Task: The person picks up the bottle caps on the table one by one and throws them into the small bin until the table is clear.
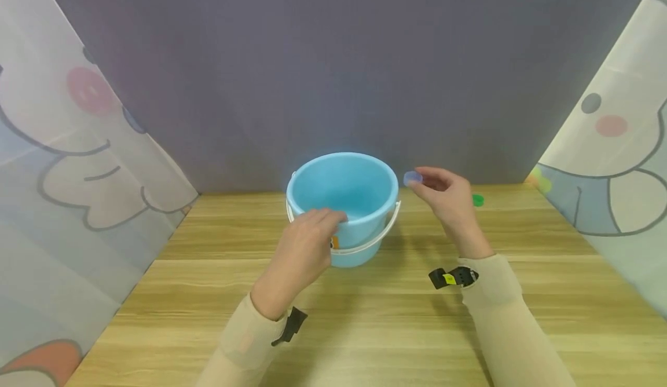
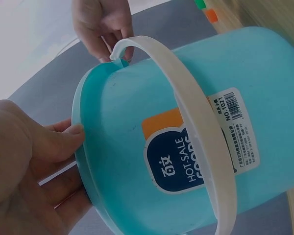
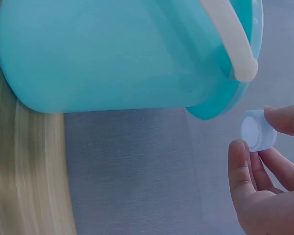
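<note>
A light blue plastic bucket (image 1: 341, 172) stands upright at the table's far side. Its white handle (image 1: 366, 246) hangs down over the front. My left hand (image 1: 311, 237) grips the near rim, thumb (image 2: 63, 142) on the outside and fingers over the edge; part of those fingers is hidden. To the right of the bucket, my right hand (image 1: 449, 201) pinches a small pale bottle cap (image 1: 413, 178) between thumb and fingers. The cap is held beside the rim, off the table. In the right wrist view the cap (image 3: 258, 130) looks round, whitish and ridged.
A green cap (image 1: 477, 200) lies on the wooden table (image 1: 406, 329) behind the right hand. An orange piece (image 2: 211, 15) shows close to it in the left wrist view. A grey panel (image 1: 333, 74) rises behind the bucket, with printed curtains (image 1: 83, 161) at both sides.
</note>
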Tool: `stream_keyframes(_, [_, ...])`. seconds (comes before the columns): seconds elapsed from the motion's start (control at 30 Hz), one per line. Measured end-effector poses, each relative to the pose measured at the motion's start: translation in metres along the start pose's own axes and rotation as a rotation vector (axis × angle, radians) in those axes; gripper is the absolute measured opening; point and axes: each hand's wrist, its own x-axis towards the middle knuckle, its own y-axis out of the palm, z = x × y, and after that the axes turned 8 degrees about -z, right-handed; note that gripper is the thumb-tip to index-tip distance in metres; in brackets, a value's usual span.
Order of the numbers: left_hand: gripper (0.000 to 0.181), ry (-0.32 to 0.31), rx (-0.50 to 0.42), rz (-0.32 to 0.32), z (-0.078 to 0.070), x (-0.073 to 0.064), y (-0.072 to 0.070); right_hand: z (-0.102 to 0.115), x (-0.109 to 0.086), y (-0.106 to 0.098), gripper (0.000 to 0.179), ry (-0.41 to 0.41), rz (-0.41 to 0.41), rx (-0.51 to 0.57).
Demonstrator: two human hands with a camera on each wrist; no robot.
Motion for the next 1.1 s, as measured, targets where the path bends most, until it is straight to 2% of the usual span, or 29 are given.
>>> stream_keyframes(0.33, [0.049,0.005,0.003,-0.001,0.001,0.0,-0.001,0.005,-0.005,0.009,0.048,-0.065,0.011,0.002])
stream_keyframes(0.57, [0.05,0.001,0.002,0.003,0.002,-0.001,-0.001,0.007,-0.007,0.016,0.042,-0.133,0.016,0.041])
stream_keyframes(0.9, [0.049,0.003,-0.001,-0.005,0.002,-0.001,0.0,0.013,-0.01,0.016,0.043,-0.125,0.015,0.028])
stream_keyframes(1.1, [0.048,0.002,0.0,-0.015,0.002,-0.002,0.0,0.018,-0.013,0.018,0.042,-0.171,0.027,0.0])
